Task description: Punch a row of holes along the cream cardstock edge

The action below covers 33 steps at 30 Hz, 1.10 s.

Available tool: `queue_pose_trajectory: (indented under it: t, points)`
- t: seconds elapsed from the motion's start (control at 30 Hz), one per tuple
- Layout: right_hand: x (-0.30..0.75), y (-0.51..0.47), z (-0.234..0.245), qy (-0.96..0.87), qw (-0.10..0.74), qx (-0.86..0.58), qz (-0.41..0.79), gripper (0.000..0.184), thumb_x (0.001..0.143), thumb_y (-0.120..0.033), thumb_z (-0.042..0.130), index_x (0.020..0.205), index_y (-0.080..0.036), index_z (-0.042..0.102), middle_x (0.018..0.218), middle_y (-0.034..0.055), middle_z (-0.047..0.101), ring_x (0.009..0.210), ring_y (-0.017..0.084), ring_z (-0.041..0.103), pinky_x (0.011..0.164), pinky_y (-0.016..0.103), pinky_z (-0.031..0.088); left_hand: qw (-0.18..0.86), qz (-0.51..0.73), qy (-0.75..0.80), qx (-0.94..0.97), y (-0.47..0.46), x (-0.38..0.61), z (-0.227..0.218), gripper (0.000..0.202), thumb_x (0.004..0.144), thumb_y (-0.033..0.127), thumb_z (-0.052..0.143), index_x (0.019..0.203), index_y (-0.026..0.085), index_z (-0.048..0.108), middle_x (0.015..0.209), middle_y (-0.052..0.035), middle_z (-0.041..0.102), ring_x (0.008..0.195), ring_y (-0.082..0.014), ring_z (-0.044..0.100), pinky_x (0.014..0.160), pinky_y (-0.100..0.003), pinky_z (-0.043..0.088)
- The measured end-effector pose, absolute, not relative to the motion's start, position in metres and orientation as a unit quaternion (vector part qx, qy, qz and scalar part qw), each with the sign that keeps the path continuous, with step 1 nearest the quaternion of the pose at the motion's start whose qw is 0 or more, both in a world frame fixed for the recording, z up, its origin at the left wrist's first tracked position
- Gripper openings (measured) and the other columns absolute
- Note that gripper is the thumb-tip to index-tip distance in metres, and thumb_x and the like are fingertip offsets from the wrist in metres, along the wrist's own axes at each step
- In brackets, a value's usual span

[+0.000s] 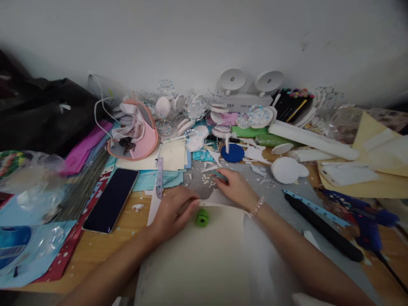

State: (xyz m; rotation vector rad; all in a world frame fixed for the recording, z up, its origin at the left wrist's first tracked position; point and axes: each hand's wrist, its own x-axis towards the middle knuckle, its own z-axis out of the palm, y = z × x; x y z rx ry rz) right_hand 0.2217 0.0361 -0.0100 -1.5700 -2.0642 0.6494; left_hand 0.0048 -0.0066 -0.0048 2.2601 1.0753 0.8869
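Observation:
A large cream sheet (204, 259) lies in front of me over a white sheet (267, 263). My left hand (175, 210) rests at its far left edge, fingers stretched to the right and thumb apart. A small green roll (202, 218) with a hole in its middle sits on the sheet beside the left thumb. Beyond the far edge, my right hand (236, 187) is closed around a slim teal object (219, 174), mostly hidden by the fingers. White scraps (208, 180) are scattered on the grey mat (197, 170) near its fingertips.
A phone (111, 199) lies left, near a pink visor cap (140, 131). Bead-trimmed white discs (196, 110) crowd the back by the wall. A blue lidlike disc (232, 153) stands ahead. White cloud shapes (288, 170), a black bar (325, 227) and a blue glue gun (366, 221) lie right.

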Motion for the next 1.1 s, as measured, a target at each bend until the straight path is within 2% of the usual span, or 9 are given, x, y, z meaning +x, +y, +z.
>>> queue_pose_trajectory:
  t: [0.13, 0.27, 0.37, 0.47, 0.63, 0.8, 0.97, 1.1]
  points:
    - [0.224, 0.037, -0.009, -0.732, 0.237, -0.59, 0.245, 0.013, 0.081, -0.027, 0.054, 0.072, -0.018, 0.056, 0.063, -0.0004, 0.058, 0.056, 0.012, 0.05, 0.054, 0.022, 0.033, 0.219, 0.32, 0.372, 0.843, -0.007, 0.005, -0.006, 0.018, 0.083, 0.023, 0.056, 0.1, 0.018, 0.057, 0.092, -0.0052, 0.065, 0.087, -0.0184, 0.058, 0.078, -0.031, 0.043]
    - [0.224, 0.038, -0.008, -0.693, 0.279, -0.593, 0.3, 0.011, 0.075, -0.027, 0.061, 0.075, -0.018, 0.055, 0.072, 0.0004, 0.063, 0.06, 0.013, 0.055, 0.056, 0.022, 0.038, 0.191, 0.3, 0.367, 0.86, -0.007, 0.006, -0.009, 0.022, 0.081, 0.021, 0.057, 0.103, 0.02, 0.055, 0.097, -0.0049, 0.065, 0.09, -0.0195, 0.057, 0.08, -0.033, 0.042]
    - [0.225, 0.039, -0.008, -0.688, 0.283, -0.585, 0.322, 0.009, 0.075, -0.026, 0.06, 0.078, -0.017, 0.059, 0.065, -0.0018, 0.059, 0.056, 0.012, 0.052, 0.054, 0.021, 0.037, 0.192, 0.292, 0.368, 0.862, -0.006, 0.007, -0.011, 0.021, 0.082, 0.019, 0.056, 0.103, 0.021, 0.055, 0.096, -0.0037, 0.064, 0.09, -0.0185, 0.057, 0.079, -0.032, 0.042]
    - [0.227, 0.04, -0.009, -0.68, 0.284, -0.582, 0.344, 0.017, 0.076, -0.03, 0.06, 0.087, -0.018, 0.063, 0.062, -0.0031, 0.056, 0.054, 0.011, 0.048, 0.051, 0.021, 0.035, 0.197, 0.29, 0.366, 0.862, -0.006, 0.007, -0.01, 0.021, 0.082, 0.019, 0.055, 0.103, 0.021, 0.054, 0.096, -0.0035, 0.064, 0.089, -0.0184, 0.056, 0.079, -0.033, 0.042]
    - [0.229, 0.041, -0.012, -0.694, 0.289, -0.583, 0.307, 0.031, 0.083, -0.041, 0.051, 0.067, -0.017, 0.06, 0.054, -0.003, 0.048, 0.053, 0.012, 0.043, 0.049, 0.022, 0.03, 0.19, 0.294, 0.366, 0.862, -0.006, 0.006, -0.011, 0.022, 0.082, 0.017, 0.055, 0.103, 0.021, 0.054, 0.097, -0.0035, 0.063, 0.09, -0.019, 0.055, 0.08, -0.034, 0.041]
    - [0.229, 0.041, -0.011, -0.701, 0.302, -0.548, 0.343, 0.02, 0.082, -0.035, 0.053, 0.088, -0.02, 0.064, 0.069, -0.0019, 0.059, 0.061, 0.013, 0.05, 0.056, 0.023, 0.036, 0.189, 0.294, 0.366, 0.863, -0.006, 0.007, -0.012, 0.021, 0.082, 0.016, 0.054, 0.103, 0.021, 0.054, 0.096, -0.0039, 0.063, 0.09, -0.0191, 0.055, 0.079, -0.033, 0.041]
    - [0.227, 0.038, 0.001, -0.709, 0.264, -0.576, 0.309, 0.039, 0.085, -0.049, 0.045, 0.068, -0.018, 0.061, 0.05, -0.0043, 0.043, 0.05, 0.012, 0.042, 0.048, 0.023, 0.031, 0.195, 0.285, 0.364, 0.865, -0.007, 0.007, -0.01, 0.021, 0.082, 0.017, 0.054, 0.103, 0.021, 0.054, 0.097, -0.0042, 0.064, 0.089, -0.0195, 0.055, 0.079, -0.034, 0.04]
    - [0.245, 0.041, 0.015, -0.751, 0.205, -0.568, 0.268, 0.033, 0.087, -0.045, 0.042, 0.078, -0.02, 0.061, 0.068, 0.001, 0.06, 0.064, 0.017, 0.055, 0.056, 0.026, 0.04, 0.18, 0.288, 0.37, 0.865, -0.005, 0.005, -0.013, 0.017, 0.085, 0.017, 0.051, 0.101, 0.021, 0.056, 0.095, -0.0039, 0.065, 0.088, -0.019, 0.056, 0.078, -0.033, 0.041]
